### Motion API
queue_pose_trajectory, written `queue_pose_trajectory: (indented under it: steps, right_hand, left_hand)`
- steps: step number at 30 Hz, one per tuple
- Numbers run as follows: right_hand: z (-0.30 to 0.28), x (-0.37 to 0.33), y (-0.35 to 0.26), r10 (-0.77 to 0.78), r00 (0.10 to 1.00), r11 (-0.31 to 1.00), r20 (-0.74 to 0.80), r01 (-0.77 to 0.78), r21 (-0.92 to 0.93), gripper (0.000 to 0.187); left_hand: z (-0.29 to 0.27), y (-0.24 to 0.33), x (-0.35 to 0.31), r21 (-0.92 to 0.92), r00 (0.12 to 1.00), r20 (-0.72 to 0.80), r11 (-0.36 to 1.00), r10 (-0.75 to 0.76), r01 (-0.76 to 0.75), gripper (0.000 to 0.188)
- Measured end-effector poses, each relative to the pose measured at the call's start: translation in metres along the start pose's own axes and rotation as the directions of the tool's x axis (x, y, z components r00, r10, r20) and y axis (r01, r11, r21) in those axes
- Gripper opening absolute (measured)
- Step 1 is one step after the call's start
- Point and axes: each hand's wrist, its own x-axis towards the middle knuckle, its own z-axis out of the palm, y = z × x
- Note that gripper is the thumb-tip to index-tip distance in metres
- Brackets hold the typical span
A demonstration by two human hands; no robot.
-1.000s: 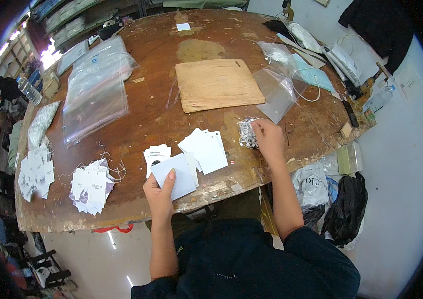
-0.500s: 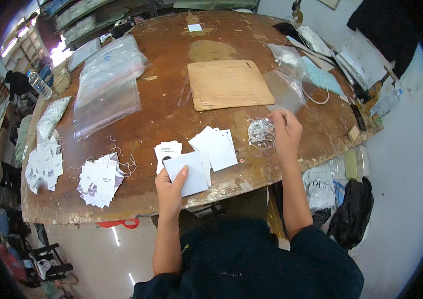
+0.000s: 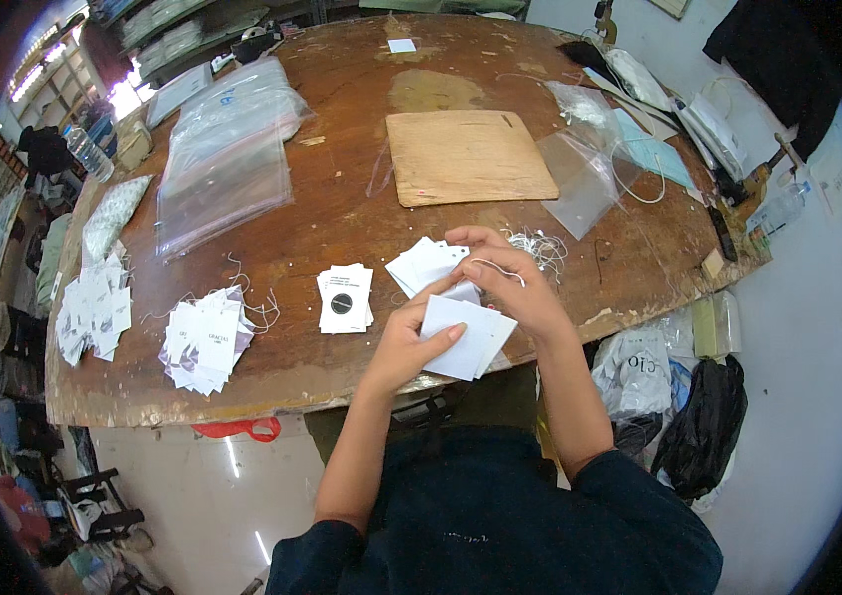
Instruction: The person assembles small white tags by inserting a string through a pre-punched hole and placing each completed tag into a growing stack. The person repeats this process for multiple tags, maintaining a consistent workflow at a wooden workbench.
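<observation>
Left grip [image 3: 403, 344]: holding white cards [image 3: 461, 339] | right grip [image 3: 532, 300]: pinching white string [image 3: 498, 268] | beyond: string tangle [image 3: 547, 249] | leftward: printed cards [image 3: 346, 288], black circle [image 3: 342, 303]

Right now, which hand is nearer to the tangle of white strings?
The right hand: it is just on the near side of the tangle of white strings. The left hand, holding white cards, is farther off, to the tangle's left and nearer the body.

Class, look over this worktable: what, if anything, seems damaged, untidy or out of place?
The table looks worn, its surface patchy and near edge scuffed. A lone white piece lies near the far edge, apart from the white cards on the near side. Just beyond the right hand, white strings lie tangled.
</observation>
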Motion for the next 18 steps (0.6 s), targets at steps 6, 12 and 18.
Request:
queue_pose_trajectory:
  steps: [6, 12, 18]
  right_hand:
    - [-0.016, -0.004, 0.006, 0.06, 0.996, 0.637, -0.06, 0.008, 0.771, 0.026]
    - [0.009, -0.018, -0.011, 0.201, 0.859, 0.947, -0.472, -0.047, 0.318, 0.017]
    - [0.077, -0.026, -0.009, 0.123, 0.953, 0.983, -0.276, -0.079, 0.164, 0.011]
  left_hand:
    - [0.011, -0.002, -0.013, 0.154, 0.998, 0.058, 0.988, -0.004, -0.005, 0.025]
    - [-0.001, -0.004, -0.032, 0.018, 0.917, -0.399, 1.0, -0.013, 0.022, 0.03]
    - [-0.011, -0.001, -0.039, 0.029, 0.817, -0.577, 1.0, 0.006, 0.013, 0.025]
